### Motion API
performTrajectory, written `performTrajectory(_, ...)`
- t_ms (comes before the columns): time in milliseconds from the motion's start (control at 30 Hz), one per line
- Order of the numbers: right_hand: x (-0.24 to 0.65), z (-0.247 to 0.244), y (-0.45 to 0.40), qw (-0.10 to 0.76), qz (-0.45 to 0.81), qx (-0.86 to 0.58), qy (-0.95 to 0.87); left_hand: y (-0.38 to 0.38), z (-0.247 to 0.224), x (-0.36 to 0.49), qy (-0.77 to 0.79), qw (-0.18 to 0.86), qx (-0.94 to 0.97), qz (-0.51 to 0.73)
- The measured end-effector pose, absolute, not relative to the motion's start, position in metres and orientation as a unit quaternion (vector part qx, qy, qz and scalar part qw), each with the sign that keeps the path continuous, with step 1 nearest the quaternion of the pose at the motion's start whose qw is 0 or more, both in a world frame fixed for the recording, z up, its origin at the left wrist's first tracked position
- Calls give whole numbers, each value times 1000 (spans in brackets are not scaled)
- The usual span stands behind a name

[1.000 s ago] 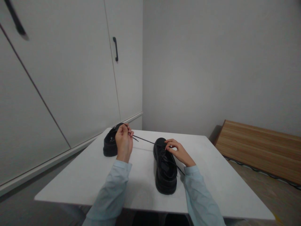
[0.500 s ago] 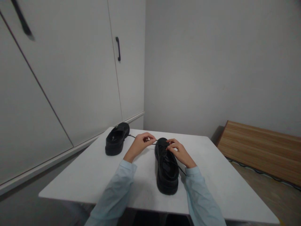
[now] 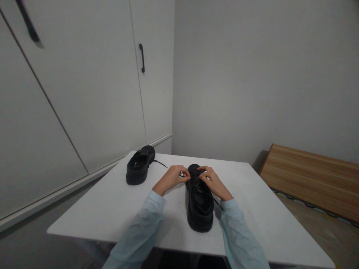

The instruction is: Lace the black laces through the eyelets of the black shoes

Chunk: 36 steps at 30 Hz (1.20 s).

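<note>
A black lace-up shoe [image 3: 200, 209] stands on the white table with its toe pointing away and its heel toward me. At the left side of its front part is my left hand [image 3: 176, 175], thumb and finger pinched on a black lace. My right hand [image 3: 212, 181] is over the right side of the lacing, fingers bent at the laces; what its fingertips hold is too small to make out. One lace end [image 3: 217, 204] hangs to the right, by my right wrist.
Another black shoe [image 3: 138, 166] stands at the table's far left, its lace trailing right. White cabinets [image 3: 106, 93] with dark handles rise on the left. A wood-grain panel [image 3: 311, 179] leans beyond the table's right side. The white table's [image 3: 112, 213] near edge crosses below.
My left hand has moved right and slightly down, closer to the shoe, uncovering the other shoe's lace end. My right hand has barely moved.
</note>
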State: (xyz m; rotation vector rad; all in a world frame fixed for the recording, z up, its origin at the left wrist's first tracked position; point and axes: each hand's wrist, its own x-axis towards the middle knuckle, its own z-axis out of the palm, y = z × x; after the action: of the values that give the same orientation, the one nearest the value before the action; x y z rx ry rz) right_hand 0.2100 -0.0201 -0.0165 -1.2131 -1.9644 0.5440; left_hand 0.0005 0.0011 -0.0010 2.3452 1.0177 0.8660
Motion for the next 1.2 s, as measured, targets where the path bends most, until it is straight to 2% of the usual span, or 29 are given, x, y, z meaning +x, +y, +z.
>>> performTrajectory(500, 207, -21, -17, 364, 211, -491, -763, 3, -5, 5, 353, 197, 851, 334)
performTrajectory(767, 207, -24, -13, 356, 238, -507, -748, 0, -6, 10, 374, 269, 820, 340)
performTrajectory(1033, 207, -23, -12, 334, 251, -520, -745, 4, -11, 10, 379, 234, 826, 346)
performTrajectory(1200, 207, -24, -12, 329, 247, -528, -743, 3, -7, 9, 374, 262, 823, 338)
